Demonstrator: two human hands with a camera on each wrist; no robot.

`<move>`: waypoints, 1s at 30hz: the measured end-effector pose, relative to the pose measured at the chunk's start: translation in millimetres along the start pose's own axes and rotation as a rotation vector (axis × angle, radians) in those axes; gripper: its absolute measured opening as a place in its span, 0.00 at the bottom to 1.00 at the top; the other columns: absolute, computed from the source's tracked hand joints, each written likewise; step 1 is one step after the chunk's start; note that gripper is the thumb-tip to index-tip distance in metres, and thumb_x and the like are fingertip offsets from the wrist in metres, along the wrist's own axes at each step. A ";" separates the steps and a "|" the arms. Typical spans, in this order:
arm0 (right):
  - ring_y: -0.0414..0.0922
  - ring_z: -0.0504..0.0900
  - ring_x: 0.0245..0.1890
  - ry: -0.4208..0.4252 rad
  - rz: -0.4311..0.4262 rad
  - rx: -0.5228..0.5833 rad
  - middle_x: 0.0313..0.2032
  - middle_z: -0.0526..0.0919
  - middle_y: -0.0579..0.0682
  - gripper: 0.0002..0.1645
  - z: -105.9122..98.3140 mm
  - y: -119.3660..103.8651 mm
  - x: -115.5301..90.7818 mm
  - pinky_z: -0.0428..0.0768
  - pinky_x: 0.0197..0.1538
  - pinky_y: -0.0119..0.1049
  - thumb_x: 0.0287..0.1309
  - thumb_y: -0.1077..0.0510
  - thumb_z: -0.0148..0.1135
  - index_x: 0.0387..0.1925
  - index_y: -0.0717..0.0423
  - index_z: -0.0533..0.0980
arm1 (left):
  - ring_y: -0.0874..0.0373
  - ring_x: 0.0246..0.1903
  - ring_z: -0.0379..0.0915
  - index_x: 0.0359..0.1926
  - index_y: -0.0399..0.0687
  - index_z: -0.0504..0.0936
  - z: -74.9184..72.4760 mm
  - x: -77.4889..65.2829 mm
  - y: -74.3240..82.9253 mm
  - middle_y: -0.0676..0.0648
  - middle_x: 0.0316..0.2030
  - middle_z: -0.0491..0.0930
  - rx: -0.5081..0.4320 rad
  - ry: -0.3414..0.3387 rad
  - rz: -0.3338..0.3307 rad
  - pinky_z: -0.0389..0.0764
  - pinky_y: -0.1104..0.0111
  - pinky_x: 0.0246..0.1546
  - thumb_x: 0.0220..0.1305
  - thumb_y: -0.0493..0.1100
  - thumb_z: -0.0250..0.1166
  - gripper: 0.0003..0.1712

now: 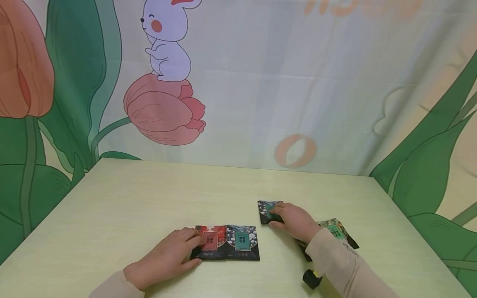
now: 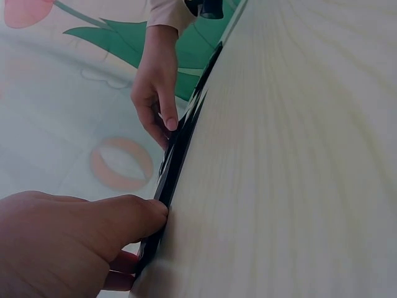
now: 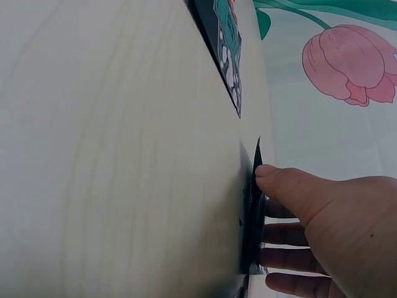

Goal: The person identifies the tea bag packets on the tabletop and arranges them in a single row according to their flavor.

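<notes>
A flat red-and-black sachet (image 1: 210, 242) lies on the table, with a sachet of white flowers and a teal label (image 1: 242, 242) edge to edge on its right. My left hand (image 1: 167, 255) grips the red one at its left end, thumb at the near corner. In the left wrist view, that thumb (image 2: 139, 217) presses the dark edge. Farther back and right, my right hand (image 1: 296, 221) pinches another teal-labelled sachet (image 1: 263, 213), thumb on the near side. The right wrist view shows this sachet (image 3: 253, 211) edge-on, between thumb and fingers, partly hidden by the hand.
Right of the right hand lies a green-and-yellow sachet (image 1: 335, 229), with a dark packet corner (image 1: 304, 250) showing beneath the forearm. A black object (image 1: 312, 279) shows by the right sleeve. Behind the pale wooden table (image 1: 149, 186) hangs a printed curtain (image 1: 238, 82).
</notes>
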State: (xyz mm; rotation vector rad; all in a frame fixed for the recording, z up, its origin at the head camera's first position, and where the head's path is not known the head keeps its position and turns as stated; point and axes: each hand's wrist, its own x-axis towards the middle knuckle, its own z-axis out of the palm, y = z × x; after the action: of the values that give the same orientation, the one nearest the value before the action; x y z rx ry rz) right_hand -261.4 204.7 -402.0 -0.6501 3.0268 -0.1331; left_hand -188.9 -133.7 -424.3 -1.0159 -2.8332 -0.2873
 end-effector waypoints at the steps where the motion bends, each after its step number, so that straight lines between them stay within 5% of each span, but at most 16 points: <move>1: 0.57 0.76 0.59 0.003 -0.004 0.001 0.57 0.78 0.57 0.26 0.2 -0.9 -0.6 0.75 0.62 0.51 0.60 0.46 0.62 0.55 0.55 0.78 | 0.58 0.46 0.73 0.47 0.48 0.81 -0.1 0.1 0.1 0.52 0.44 0.78 -0.001 0.000 0.000 0.77 0.60 0.54 0.57 0.56 0.68 0.22; 30: 0.54 0.79 0.55 -0.003 -0.081 -0.005 0.54 0.80 0.54 0.25 1.9 -17.7 -21.0 0.77 0.58 0.50 0.60 0.45 0.62 0.55 0.54 0.78 | 0.58 0.46 0.72 0.47 0.49 0.81 1.8 0.7 -1.2 0.52 0.44 0.77 -0.001 -0.007 -0.009 0.77 0.59 0.54 0.57 0.56 0.68 0.21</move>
State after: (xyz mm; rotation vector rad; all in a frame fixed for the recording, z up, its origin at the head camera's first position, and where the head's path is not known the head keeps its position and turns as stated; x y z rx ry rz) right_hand -235.0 197.1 -401.7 -0.7730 2.9998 -0.1276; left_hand -190.3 -133.8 -426.1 -1.0063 -2.8452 -0.2865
